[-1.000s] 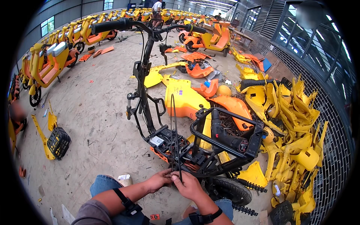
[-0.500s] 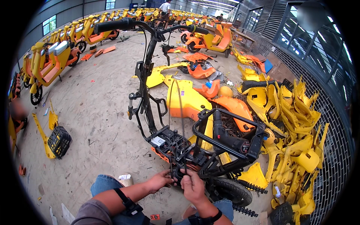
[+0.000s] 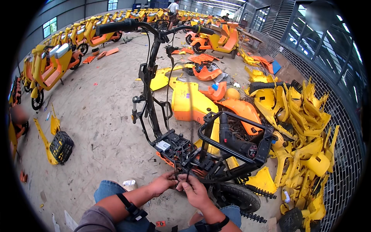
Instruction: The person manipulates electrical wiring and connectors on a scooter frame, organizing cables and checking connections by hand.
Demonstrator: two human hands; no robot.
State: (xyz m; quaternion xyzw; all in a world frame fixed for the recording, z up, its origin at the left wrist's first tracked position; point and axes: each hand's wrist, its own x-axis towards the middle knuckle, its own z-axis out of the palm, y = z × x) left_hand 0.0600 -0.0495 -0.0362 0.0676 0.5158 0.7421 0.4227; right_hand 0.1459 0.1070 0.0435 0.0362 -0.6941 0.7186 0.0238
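A stripped scooter frame (image 3: pixel 153 112) with black handlebars stands in front of me. At its lower middle, beside the exposed electrical parts (image 3: pixel 174 145), my left hand (image 3: pixel 164 185) pinches a thin black cable. My right hand (image 3: pixel 194 191) is closed just beside it on a black cable too, and the fingertips almost meet. A long black cable (image 3: pixel 191 112) rises in a loop above the hands, blurred in part. Exactly where the cable passes between the fingers is hidden. A black cordless drill (image 3: pixel 239 143) lies in the rear rack (image 3: pixel 216 143).
Below the rack is the rear wheel (image 3: pixel 241 199), with a shock absorber spring (image 3: pixel 257 191) beside it. Yellow body panels (image 3: pixel 305 154) are heaped at the right by the brick wall. A black basket (image 3: pixel 62 147) lies at left. Rows of scooters (image 3: pixel 50 69) and a person (image 3: pixel 173 11) are farther back.
Both hands have shifted slightly, the right one a little lower and left. The looped cable has swung to the right and spread apart. The far person has stepped a little to the right.
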